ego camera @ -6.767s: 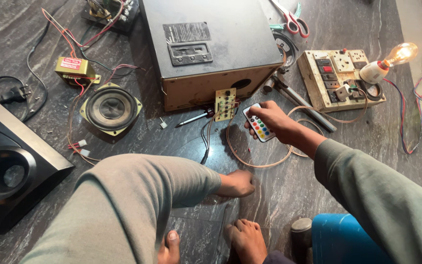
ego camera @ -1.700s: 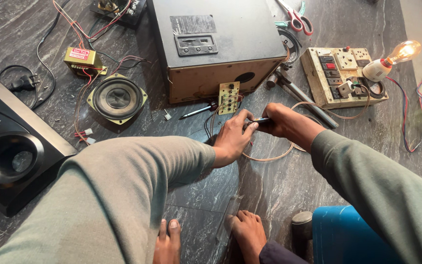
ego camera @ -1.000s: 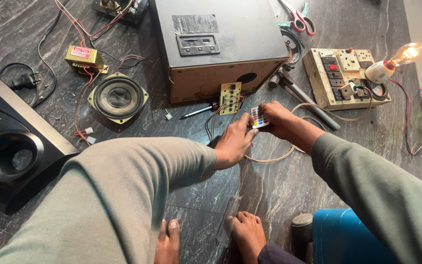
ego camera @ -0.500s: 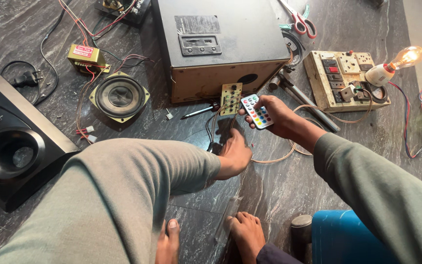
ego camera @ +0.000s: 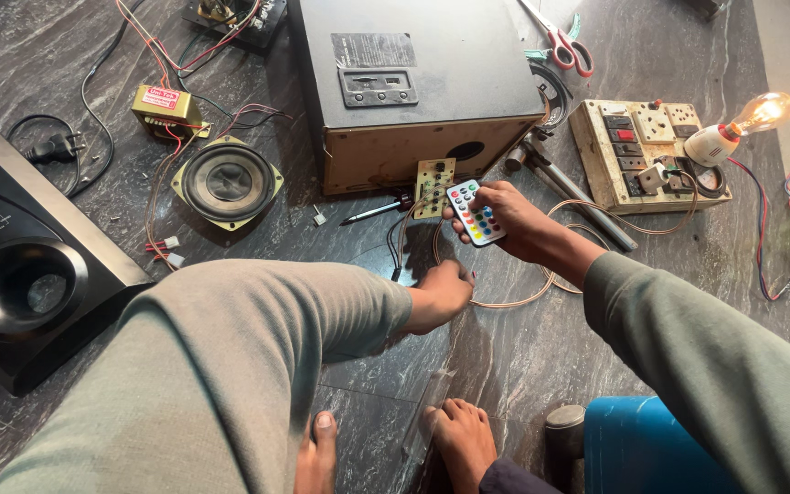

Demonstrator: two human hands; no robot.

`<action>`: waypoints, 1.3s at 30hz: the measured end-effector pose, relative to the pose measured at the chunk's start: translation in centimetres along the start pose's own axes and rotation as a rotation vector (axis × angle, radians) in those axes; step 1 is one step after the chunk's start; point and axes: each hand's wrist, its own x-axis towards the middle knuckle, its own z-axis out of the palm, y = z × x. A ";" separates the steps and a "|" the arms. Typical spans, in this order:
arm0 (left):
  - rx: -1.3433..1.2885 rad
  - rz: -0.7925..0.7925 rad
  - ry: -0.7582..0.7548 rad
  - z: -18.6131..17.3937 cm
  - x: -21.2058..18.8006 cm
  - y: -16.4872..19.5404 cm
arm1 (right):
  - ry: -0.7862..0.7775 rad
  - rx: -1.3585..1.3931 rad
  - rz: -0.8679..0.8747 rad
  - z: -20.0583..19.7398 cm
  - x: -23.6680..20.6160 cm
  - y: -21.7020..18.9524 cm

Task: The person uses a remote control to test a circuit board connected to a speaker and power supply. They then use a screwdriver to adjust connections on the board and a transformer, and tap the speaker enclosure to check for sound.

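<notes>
While the right hand [ego camera: 505, 215] grips a small white remote control with rows of coloured buttons [ego camera: 475, 212], fingers closed around its lower end and thumb over the keys, the remote is raised just in front of a small pale green circuit board [ego camera: 434, 187]. That board leans against the open wooden face of a large black speaker cabinet [ego camera: 413, 82] standing on the dark marble floor [ego camera: 523, 357]. The left hand [ego camera: 441, 293] is curled loosely, knuckles down on the floor below the board, beside a thin loop of pale wire [ego camera: 514, 297]; whether it pinches anything I cannot tell.

A black-tipped screwdriver [ego camera: 377, 210] lies just left of the board. Further left sits a loose round speaker driver in a square yellowish frame [ego camera: 228, 181], with a small yellow transformer with red wires [ego camera: 166, 108] above it. A black front speaker panel with a round opening [ego camera: 25, 265] fills the left edge.

To the right of the cabinet lies a cream wooden switchboard with sockets and switches [ego camera: 642, 151], touching a lit glowing bulb in a white holder [ego camera: 738, 128]. Red-handled scissors [ego camera: 564, 44] rest near the cabinet's far corner. Two bare feet [ego camera: 459, 439] show at the bottom, next to a blue plastic stool [ego camera: 642, 448].
</notes>
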 end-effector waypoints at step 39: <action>0.010 0.045 0.033 -0.2 0.3 -0.6 | 0.116 -0.166 -0.059 -1.0 1.2 1.7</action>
